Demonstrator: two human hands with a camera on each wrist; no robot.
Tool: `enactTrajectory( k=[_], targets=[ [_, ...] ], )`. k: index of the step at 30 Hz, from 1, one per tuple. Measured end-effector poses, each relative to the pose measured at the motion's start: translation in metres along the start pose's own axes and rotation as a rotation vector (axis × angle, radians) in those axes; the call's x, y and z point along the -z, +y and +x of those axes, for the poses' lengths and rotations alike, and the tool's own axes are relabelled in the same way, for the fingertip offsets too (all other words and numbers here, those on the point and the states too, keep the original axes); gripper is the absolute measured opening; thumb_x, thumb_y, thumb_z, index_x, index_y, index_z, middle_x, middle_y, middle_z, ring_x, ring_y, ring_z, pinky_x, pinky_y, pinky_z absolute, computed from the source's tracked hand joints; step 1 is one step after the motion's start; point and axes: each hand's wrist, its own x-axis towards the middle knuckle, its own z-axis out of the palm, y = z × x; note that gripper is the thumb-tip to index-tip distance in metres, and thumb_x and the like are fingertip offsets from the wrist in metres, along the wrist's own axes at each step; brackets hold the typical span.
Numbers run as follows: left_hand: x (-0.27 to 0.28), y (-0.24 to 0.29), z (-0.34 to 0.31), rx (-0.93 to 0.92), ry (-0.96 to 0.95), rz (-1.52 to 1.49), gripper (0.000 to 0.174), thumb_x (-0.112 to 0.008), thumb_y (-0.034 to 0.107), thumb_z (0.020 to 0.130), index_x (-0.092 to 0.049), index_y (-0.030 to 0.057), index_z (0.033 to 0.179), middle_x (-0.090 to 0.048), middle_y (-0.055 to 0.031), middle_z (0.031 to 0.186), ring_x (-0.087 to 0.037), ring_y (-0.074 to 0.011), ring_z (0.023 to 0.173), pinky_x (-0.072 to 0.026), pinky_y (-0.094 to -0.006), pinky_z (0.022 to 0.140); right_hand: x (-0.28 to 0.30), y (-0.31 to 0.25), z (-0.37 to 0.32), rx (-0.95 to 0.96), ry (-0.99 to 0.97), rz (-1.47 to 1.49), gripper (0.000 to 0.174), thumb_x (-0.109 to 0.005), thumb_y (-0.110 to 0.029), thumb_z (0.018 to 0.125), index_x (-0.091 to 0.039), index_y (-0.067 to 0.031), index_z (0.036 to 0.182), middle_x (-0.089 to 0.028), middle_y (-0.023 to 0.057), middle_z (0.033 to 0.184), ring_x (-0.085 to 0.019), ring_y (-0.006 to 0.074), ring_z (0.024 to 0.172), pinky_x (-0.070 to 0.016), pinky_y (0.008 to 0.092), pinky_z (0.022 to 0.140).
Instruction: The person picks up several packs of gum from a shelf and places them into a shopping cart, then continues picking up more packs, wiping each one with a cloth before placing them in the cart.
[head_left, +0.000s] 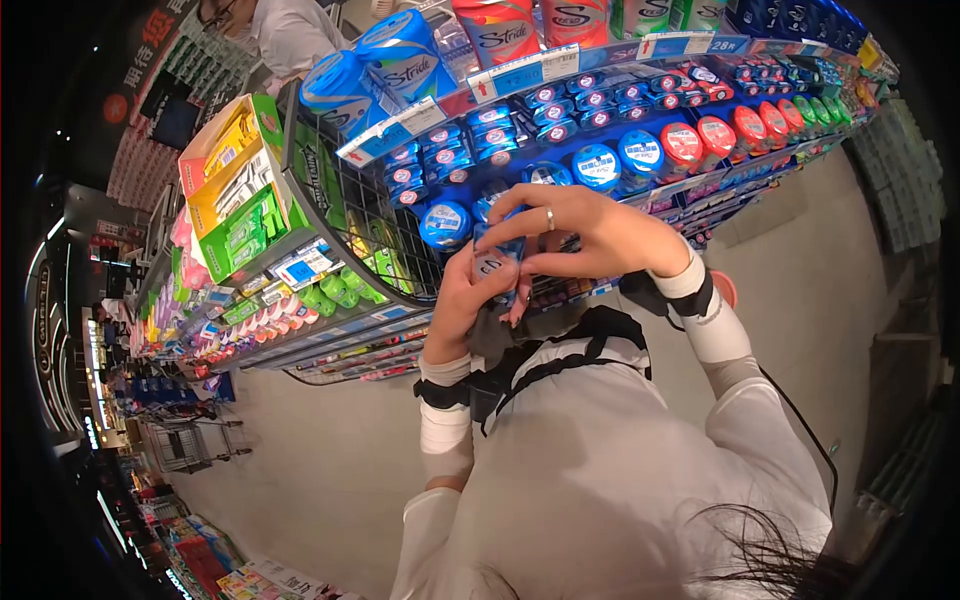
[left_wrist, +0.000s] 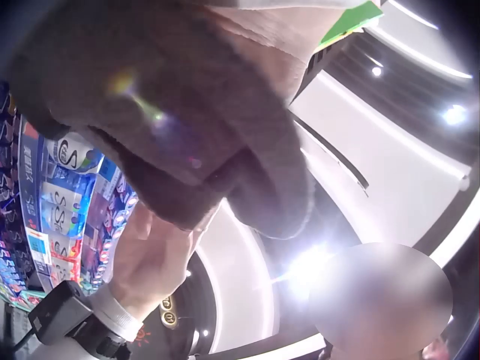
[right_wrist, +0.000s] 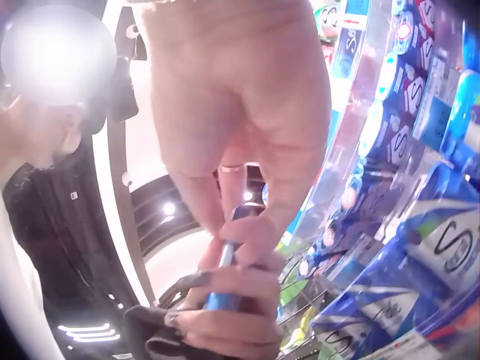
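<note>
In the head view my left hand [head_left: 462, 308] grips a small blue pack of gum [head_left: 487, 266] with an S logo, held in front of the shelf. My right hand [head_left: 600, 235], with a ring on one finger, reaches over from the right, its fingertips pinching the pack's upper end. The right wrist view shows the left fingers [right_wrist: 232, 322] wrapped round the slim blue pack [right_wrist: 223, 300] and the right fingertips at its top. Dark grey cloth [left_wrist: 172, 97] by the left wrist fills much of the left wrist view and hides that hand.
Round-lidded blue gum tubs [head_left: 598, 167] and red tubs [head_left: 681, 146] line the shelf right behind my hands. Larger Stride bags [head_left: 408, 62] stand above. A black wire rack [head_left: 385, 225] and an open box of green packs [head_left: 245, 225] are at left. Another person [head_left: 290, 40] stands beyond.
</note>
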Motion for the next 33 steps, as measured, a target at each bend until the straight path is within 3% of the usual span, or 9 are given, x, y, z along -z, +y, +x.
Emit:
enactTrajectory(
  k=[2, 3, 6, 10, 12, 19, 25, 30, 33],
  targets=[
    [0.006, 0.006, 0.002, 0.05, -0.059, 0.004, 0.027, -0.058, 0.018, 0.087, -0.046, -0.0006, 0.103, -0.059, -0.0125, 0.072, -0.057, -0.0148, 0.052, -0.0409, -0.0226, 0.042, 0.006, 0.003, -0.005, 0.08, -0.057, 0.108, 0.035, -0.063, -0.001, 0.078, -0.061, -0.0085, 0.113, -0.053, 0.0101, 0.123, -0.063, 0.0217, 0.083, -0.0513, 0.0278, 0.068],
    [0.009, 0.009, 0.002, 0.1, -0.114, 0.003, 0.027, -0.057, 0.019, 0.087, -0.046, -0.0004, 0.102, -0.059, -0.0127, 0.071, -0.056, -0.0145, 0.051, -0.0402, -0.0221, 0.042, 0.004, 0.009, -0.001, 0.249, 0.004, -0.066, 0.04, -0.065, 0.003, 0.074, -0.061, -0.0081, 0.112, -0.055, 0.0097, 0.123, -0.063, 0.0253, 0.09, -0.0522, 0.0297, 0.072],
    [0.008, 0.007, 0.003, 0.136, -0.163, 0.113, 0.038, -0.052, 0.031, 0.09, -0.046, -0.0026, 0.105, -0.057, -0.0146, 0.073, -0.05, -0.0097, 0.044, -0.0351, -0.0176, 0.037, 0.004, 0.012, 0.005, 0.259, 0.004, -0.104, 0.039, -0.067, 0.003, 0.071, -0.062, -0.0072, 0.109, -0.06, 0.0083, 0.112, -0.063, 0.0273, 0.091, -0.0526, 0.0312, 0.072],
    [-0.007, 0.023, -0.001, -0.189, 0.149, 0.068, 0.05, -0.043, 0.04, 0.093, -0.04, 0.002, 0.126, -0.059, -0.0185, 0.088, -0.048, -0.0118, 0.044, -0.0345, -0.02, 0.039, 0.013, 0.011, 0.009, 0.276, 0.186, -0.184, 0.038, -0.069, 0.001, 0.07, -0.062, -0.0066, 0.106, -0.064, 0.0085, 0.102, -0.064, 0.0274, 0.088, -0.0531, 0.0314, 0.071],
    [-0.006, 0.034, 0.001, -0.302, 0.176, 0.206, 0.054, -0.042, 0.04, 0.094, -0.035, 0.0039, 0.133, -0.06, -0.0183, 0.088, -0.049, -0.0119, 0.044, -0.0357, -0.0196, 0.039, 0.01, 0.021, 0.013, 0.34, 0.492, -0.41, 0.037, -0.069, 0.002, 0.07, -0.062, -0.006, 0.105, -0.064, 0.0097, 0.101, -0.065, 0.0264, 0.087, -0.0535, 0.0313, 0.069],
    [-0.001, 0.033, 0.019, -0.376, 0.272, 0.314, 0.053, -0.046, 0.016, 0.095, -0.022, 0.0059, 0.142, -0.063, -0.0174, 0.09, -0.054, -0.0117, 0.046, -0.0403, -0.0216, 0.04, 0.005, 0.043, 0.021, 0.421, 0.731, -0.722, 0.041, -0.071, 0.003, 0.065, -0.061, -0.0053, 0.103, -0.064, 0.0082, 0.092, -0.063, 0.0243, 0.078, -0.0523, 0.0298, 0.066],
    [-0.007, 0.034, 0.036, -0.355, 0.195, 0.21, 0.063, -0.045, 0.014, 0.094, -0.009, 0.0085, 0.145, -0.061, -0.0209, 0.093, -0.055, -0.0141, 0.047, -0.0416, -0.0228, 0.041, 0.011, 0.055, 0.029, 0.455, 0.847, -0.836, 0.023, -0.064, -0.002, 0.07, -0.063, -0.0034, 0.093, -0.064, 0.0078, 0.092, -0.062, 0.023, 0.076, -0.0515, 0.0307, 0.063],
    [-0.01, 0.034, 0.047, -0.337, 0.158, 0.124, 0.067, -0.045, 0.014, 0.094, -0.003, 0.0094, 0.145, -0.061, -0.023, 0.094, -0.055, -0.0159, 0.048, -0.0424, -0.0244, 0.043, 0.012, 0.057, 0.033, 0.475, 0.841, -0.902, 0.02, -0.059, -0.007, 0.071, -0.064, -0.0041, 0.091, -0.065, 0.0066, 0.093, -0.061, 0.0208, 0.075, -0.051, 0.0297, 0.061],
    [-0.011, 0.035, 0.047, -0.36, 0.186, 0.114, 0.068, -0.045, 0.012, 0.093, -0.001, 0.0091, 0.145, -0.061, -0.0233, 0.094, -0.055, -0.0165, 0.048, -0.0424, -0.0248, 0.043, 0.006, 0.05, 0.037, 0.532, 0.824, -0.892, 0.027, -0.066, -0.006, 0.066, -0.065, -0.0036, 0.093, -0.066, 0.0074, 0.094, -0.061, 0.0206, 0.071, -0.0505, 0.0292, 0.059]
  ],
)
